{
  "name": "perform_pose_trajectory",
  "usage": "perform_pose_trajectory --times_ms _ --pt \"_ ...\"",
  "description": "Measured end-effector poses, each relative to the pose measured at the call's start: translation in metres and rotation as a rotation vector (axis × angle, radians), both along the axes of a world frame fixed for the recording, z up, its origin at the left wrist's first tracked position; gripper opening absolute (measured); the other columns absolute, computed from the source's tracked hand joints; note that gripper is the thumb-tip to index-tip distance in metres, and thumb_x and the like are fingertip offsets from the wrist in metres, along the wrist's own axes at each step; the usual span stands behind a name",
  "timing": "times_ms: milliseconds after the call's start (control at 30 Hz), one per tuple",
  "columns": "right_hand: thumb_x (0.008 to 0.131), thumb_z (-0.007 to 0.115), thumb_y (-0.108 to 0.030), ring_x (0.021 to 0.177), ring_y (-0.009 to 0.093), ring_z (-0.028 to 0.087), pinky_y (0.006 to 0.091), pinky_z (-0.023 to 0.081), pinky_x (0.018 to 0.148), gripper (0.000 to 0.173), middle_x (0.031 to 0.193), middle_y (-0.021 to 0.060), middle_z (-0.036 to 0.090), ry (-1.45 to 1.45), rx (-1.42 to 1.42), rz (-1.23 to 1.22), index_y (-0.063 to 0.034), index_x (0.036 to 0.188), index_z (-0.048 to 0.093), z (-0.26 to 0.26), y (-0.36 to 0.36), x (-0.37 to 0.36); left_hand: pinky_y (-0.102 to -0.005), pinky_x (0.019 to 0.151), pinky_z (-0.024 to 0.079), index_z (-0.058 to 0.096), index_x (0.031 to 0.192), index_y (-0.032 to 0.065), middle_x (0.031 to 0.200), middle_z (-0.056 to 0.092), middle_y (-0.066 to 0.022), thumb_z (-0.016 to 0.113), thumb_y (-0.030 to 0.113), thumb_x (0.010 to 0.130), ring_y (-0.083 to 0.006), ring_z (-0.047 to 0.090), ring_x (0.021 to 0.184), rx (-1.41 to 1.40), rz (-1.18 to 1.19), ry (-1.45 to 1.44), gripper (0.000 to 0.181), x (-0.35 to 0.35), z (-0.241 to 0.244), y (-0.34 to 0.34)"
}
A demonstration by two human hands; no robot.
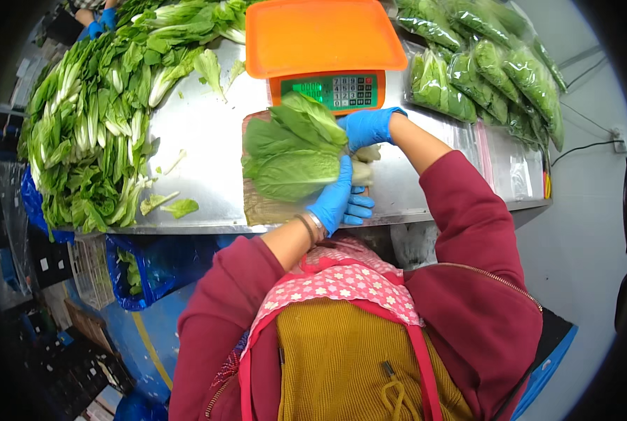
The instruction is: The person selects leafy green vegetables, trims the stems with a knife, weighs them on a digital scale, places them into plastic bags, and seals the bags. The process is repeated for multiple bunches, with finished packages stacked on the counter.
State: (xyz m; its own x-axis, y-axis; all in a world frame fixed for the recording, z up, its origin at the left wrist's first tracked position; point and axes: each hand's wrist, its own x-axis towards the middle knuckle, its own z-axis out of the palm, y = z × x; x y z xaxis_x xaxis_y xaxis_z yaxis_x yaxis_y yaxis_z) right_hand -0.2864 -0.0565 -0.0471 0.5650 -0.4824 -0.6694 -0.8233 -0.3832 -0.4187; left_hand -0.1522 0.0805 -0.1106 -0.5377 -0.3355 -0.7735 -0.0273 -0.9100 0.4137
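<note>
A bunch of leafy greens lies between my two blue-gloved hands, its leaves pointing left and its pale stems right. My left hand holds the bunch from the near side, around the base of the leaves. Curled at the far side of the stems is my right hand, whose fingertips are partly hidden by the greens. Under the bunch is a brown board or mat. Just beyond stands an orange digital scale with a lit display and keypad.
A large heap of loose leafy greens covers the left of the metal table. Bagged greens are piled at the right, near flat clear plastic bags. Another person's gloved hands are at the far left. Loose leaves lie nearby.
</note>
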Motion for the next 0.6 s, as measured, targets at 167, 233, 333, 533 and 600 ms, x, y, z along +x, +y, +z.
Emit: perform_pose_trajectory --times_ms 167,233,333,533,600 --pt "0.068 0.084 -0.037 0.120 0.034 0.056 0.0412 0.043 0.102 0.100 0.133 0.0218 0.055 -0.625 0.088 -0.354 -0.0062 0.147 0.032 0.000 0.028 -0.015 -0.0316 0.056 0.052 0.049 0.125 0.0050 0.104 0.067 -0.0126 0.041 0.079 0.083 -0.0185 0.061 0.062 -0.044 -0.045 -0.094 0.086 0.018 0.015 0.009" --pt "0.065 0.086 -0.038 0.123 0.037 0.053 0.0422 0.041 0.104 0.114 0.137 0.0250 0.050 -0.810 -0.379 -0.134 -0.0035 0.152 0.020 -0.033 0.053 -0.015 -0.0336 0.058 0.052 0.051 0.124 0.0027 0.106 0.067 -0.0132 0.054 0.067 0.086 -0.0197 0.062 0.065 -0.253 -0.149 -0.193 0.074 0.024 0.023 0.019" --pt "0.061 0.086 -0.045 0.123 0.041 0.050 0.0462 0.041 0.104 0.125 0.137 0.0274 0.048 -0.374 -0.449 -0.251 0.0011 0.151 0.013 -0.035 0.065 -0.005 -0.0411 0.070 0.053 0.060 0.115 0.0022 0.103 0.065 -0.0168 0.073 0.032 0.083 -0.0298 0.065 0.078 -1.308 -0.508 -0.622 0.046 0.044 0.026 0.045" --pt "0.063 0.086 -0.040 0.117 0.044 0.054 0.0458 0.047 0.097 0.121 0.132 0.0288 0.051 -0.332 -0.406 -0.300 -0.0055 0.153 0.013 -0.034 0.060 -0.005 -0.0453 0.074 0.052 0.066 0.103 0.0102 0.093 0.060 -0.0181 0.065 0.018 0.084 -0.0367 0.063 0.085 -1.481 -0.827 -0.672 0.021 0.075 0.037 0.033" --pt "0.065 0.084 -0.041 0.113 0.042 0.057 0.0467 0.049 0.092 0.114 0.129 0.0260 0.054 -0.318 -0.430 -0.257 -0.0043 0.151 0.019 -0.034 0.066 -0.004 -0.0477 0.082 0.050 0.066 0.097 0.0108 0.097 0.061 -0.0144 0.064 0.016 0.081 -0.0365 0.061 0.092 -1.533 -1.075 -0.789 0.018 0.067 0.062 0.030"
